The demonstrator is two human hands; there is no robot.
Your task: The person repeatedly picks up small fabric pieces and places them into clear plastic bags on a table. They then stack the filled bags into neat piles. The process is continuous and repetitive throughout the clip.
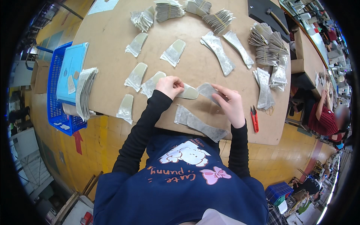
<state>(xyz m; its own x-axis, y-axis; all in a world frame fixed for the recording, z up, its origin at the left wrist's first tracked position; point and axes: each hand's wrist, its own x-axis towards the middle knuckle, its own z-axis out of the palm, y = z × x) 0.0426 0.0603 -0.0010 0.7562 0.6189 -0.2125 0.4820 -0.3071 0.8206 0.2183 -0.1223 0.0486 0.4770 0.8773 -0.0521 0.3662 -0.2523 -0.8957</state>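
Over the table's near middle, my left hand is closed in a pinch at the end of a pale, round-ended cut piece. My right hand grips a grey cut piece between thumb and fingers, its tip close to the pale one. Beside my left hand lies a pair of overlapping pale pieces. Below both hands, near the table edge, rests a longer stack of grey curved pieces. Red-handled thread snips lie to the right of my right hand.
Small piles of pale pieces spread across the left of the brown table. Banded grey bundles line the far side, with more at right. A hammer lies far right. A blue basket adjoins the left edge.
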